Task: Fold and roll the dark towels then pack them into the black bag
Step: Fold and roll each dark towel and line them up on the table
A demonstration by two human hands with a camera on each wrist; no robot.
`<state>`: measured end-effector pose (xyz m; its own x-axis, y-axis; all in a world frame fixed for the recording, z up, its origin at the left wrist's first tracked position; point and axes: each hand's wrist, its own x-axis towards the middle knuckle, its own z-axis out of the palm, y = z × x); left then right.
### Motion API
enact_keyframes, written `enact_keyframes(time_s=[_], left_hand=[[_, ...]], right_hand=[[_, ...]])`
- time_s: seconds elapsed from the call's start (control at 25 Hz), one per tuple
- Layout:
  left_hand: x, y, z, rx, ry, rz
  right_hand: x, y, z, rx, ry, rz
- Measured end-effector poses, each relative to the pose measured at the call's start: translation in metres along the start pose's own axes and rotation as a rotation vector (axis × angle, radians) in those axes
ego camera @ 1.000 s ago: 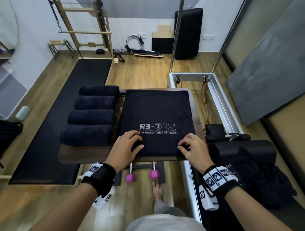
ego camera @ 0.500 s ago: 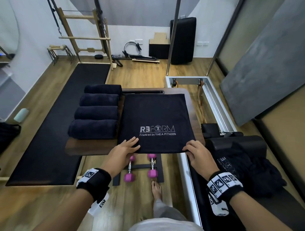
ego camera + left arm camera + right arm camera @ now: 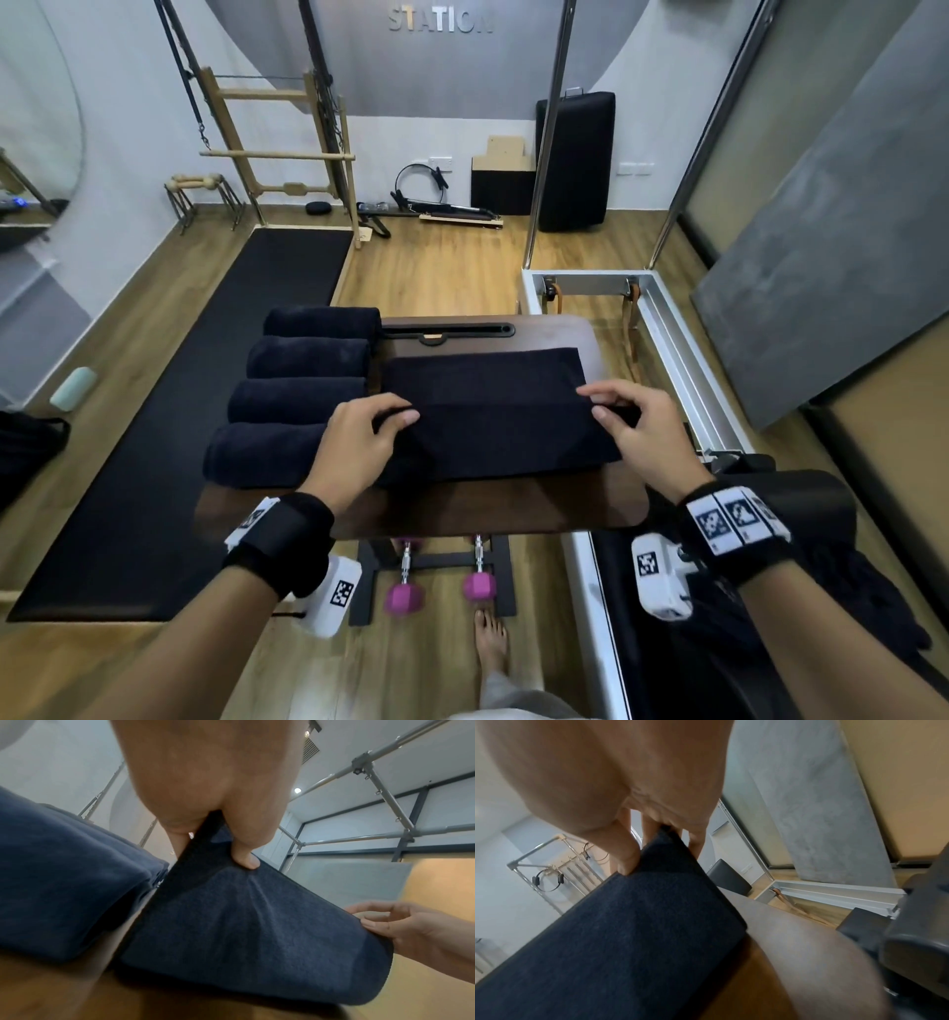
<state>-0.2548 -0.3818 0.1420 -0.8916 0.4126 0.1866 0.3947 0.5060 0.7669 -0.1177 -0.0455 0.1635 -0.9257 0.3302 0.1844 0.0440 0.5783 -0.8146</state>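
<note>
From my remote station: my left hand point(image 3: 359, 442) and right hand point(image 3: 639, 437) each pinch a near corner of the dark towel point(image 3: 493, 411), lifted over the wooden table point(image 3: 462, 514) beside four rolled towels point(image 3: 303, 395).
</note>
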Motion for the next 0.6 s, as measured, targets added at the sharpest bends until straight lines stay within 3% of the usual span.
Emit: enact_keyframes(time_s=[0.24, 0.44, 0.52, 0.6], left_hand=[[0.089, -0.006, 0.011, 0.152, 0.067, -0.119], [0.139, -0.022, 0.035, 0.247, -0.054, -0.302], [0.145, -0.024, 0.043, 0.296, -0.070, -0.283], [0.143, -0.019, 0.052, 0.376, -0.042, -0.178]], right_hand=[[0.114, 0.011, 0.016, 0.036, 0.050, 0.105], [0.168, 0.045, 0.044, -0.005, -0.002, 0.237], [0.179, 0.058, 0.049, -0.007, -0.025, 0.265], [0.181, 0.067, 0.049, -0.060, 0.026, 0.257]])
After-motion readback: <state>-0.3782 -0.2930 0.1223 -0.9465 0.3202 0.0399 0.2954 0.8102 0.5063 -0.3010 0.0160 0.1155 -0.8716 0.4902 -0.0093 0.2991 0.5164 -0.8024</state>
